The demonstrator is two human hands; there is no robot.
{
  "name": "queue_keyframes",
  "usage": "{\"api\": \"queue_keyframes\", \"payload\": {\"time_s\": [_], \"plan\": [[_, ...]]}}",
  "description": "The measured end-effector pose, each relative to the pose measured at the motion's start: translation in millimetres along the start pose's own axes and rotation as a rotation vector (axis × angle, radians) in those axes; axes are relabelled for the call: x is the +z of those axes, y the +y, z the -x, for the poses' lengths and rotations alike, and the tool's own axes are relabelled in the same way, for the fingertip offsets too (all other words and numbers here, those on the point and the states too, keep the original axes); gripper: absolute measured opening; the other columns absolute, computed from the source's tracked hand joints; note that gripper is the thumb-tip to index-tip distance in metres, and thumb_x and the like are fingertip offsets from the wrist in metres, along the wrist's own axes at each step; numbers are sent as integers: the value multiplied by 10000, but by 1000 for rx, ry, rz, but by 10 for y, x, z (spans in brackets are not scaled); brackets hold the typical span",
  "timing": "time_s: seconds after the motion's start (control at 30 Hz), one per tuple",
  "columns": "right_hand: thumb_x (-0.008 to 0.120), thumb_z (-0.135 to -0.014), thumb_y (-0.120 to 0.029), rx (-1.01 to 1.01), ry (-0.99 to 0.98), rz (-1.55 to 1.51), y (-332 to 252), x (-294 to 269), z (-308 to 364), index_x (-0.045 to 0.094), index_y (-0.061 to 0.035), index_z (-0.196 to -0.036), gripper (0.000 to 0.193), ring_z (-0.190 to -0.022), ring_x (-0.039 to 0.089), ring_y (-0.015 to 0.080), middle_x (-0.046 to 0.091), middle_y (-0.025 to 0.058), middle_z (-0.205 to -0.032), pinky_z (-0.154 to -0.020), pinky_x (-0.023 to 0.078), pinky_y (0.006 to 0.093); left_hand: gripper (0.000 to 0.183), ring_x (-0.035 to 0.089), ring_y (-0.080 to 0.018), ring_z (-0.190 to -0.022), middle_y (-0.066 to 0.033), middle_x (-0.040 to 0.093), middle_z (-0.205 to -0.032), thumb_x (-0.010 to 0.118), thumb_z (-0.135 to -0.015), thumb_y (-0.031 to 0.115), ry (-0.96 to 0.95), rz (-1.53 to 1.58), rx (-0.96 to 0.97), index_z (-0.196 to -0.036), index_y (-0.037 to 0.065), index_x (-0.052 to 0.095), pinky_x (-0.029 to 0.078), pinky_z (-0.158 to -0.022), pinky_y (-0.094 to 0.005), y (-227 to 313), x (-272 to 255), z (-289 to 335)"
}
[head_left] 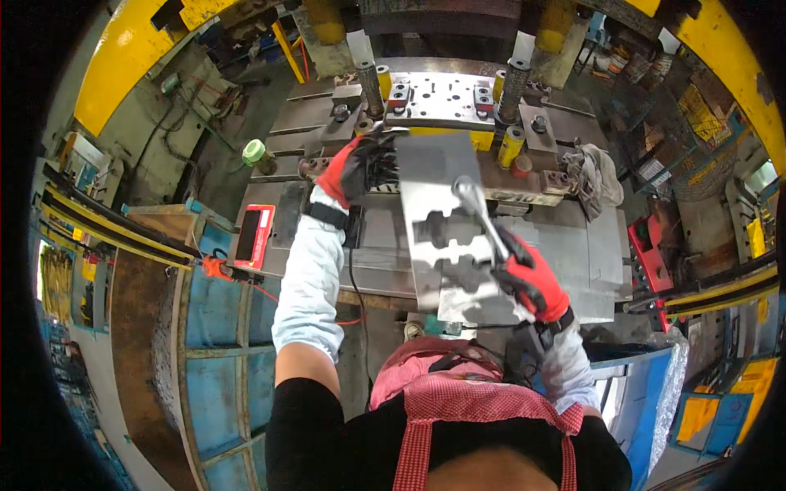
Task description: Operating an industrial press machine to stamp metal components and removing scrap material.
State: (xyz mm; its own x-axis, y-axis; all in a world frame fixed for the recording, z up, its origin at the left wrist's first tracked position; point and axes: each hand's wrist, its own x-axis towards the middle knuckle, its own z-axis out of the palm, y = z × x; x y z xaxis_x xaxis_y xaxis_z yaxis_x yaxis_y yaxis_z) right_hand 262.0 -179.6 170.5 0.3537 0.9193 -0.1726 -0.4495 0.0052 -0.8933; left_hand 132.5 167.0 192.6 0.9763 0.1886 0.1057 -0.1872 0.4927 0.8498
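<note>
My left hand [352, 173], in a red and black glove, is closed at the upper left edge of a flat metal sheet [438, 159]. The sheet is tilted over the near side of the press bed, and irregular cutouts show in its lower half. In my right hand [532, 277], gloved the same way, is a silver wrench [490, 225]. Its round head points up and away, overlapping the sheet from above. Whether the wrench touches the sheet I cannot tell. Beyond the sheet lies a die block [442, 102] with holes, between two dark guide posts.
Yellow cylinders [512, 146] stand around the die. A grey rag [594, 176] lies at the bed's right. At left are a phone on a red pad [255, 236] and a green-lidded bottle [255, 154]. Yellow-black bars [115, 225] flank both sides; a blue frame [214, 311] stands near left.
</note>
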Motion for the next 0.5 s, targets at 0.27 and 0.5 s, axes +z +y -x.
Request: {"api": "queue_keyframes", "payload": {"time_s": [0.27, 0.5], "plan": [[532, -838, -116, -292, -82, 291, -538, -185, -1633, 547, -38, -1048, 224, -624, 500, 78, 538, -1, -740, -570, 413, 217, 453, 620, -263, -787, -188, 585, -1046, 296, -937, 411, -29, 459, -146, -1349, 223, 295, 525, -663, -393, -1010, 119, 108], [549, -853, -159, -368, -158, 489, -488, -426, -1934, 551, -61, -1019, 193, -643, 486, 45, 543, -30, -760, -558, 399, 194, 520, 623, -294, -798, -181, 607, -982, 294, -923, 402, 46, 658, 89, -1162, -20, 483, 525, -705, -402, -1120, 290, -387]]}}
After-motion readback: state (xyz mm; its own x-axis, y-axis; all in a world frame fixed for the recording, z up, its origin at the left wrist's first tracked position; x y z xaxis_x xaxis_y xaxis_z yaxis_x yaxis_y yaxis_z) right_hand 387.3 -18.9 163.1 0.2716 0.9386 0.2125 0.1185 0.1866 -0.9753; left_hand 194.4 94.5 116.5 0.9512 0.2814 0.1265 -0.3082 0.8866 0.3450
